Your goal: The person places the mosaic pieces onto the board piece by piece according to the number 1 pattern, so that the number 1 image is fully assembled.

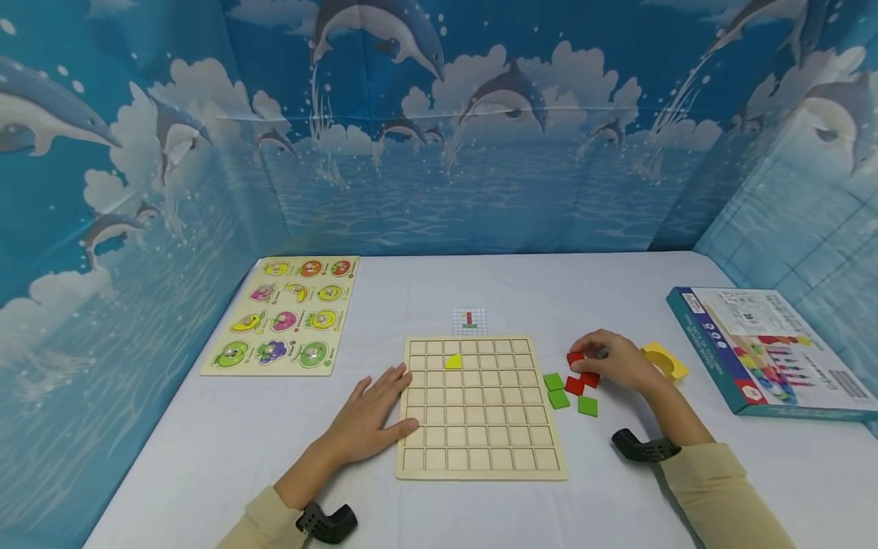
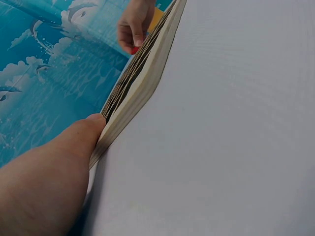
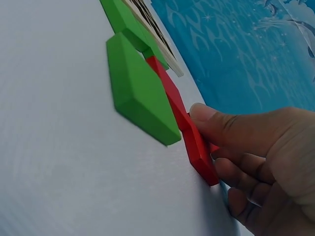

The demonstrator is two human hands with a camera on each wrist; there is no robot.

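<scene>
A wooden grid board lies in the middle of the white table, with a yellow triangular piece in one upper cell. My left hand rests flat with straight fingers on the board's left edge, the thumb against its side. Right of the board, my right hand pinches a red tile between thumb and fingers. Two more red tiles and three green tiles lie loose beside it.
A small pattern card sits just behind the board. A fruit peg puzzle lies at the back left. A yellow piece and a printed box are at the right. Blue dolphin backdrop walls enclose the table.
</scene>
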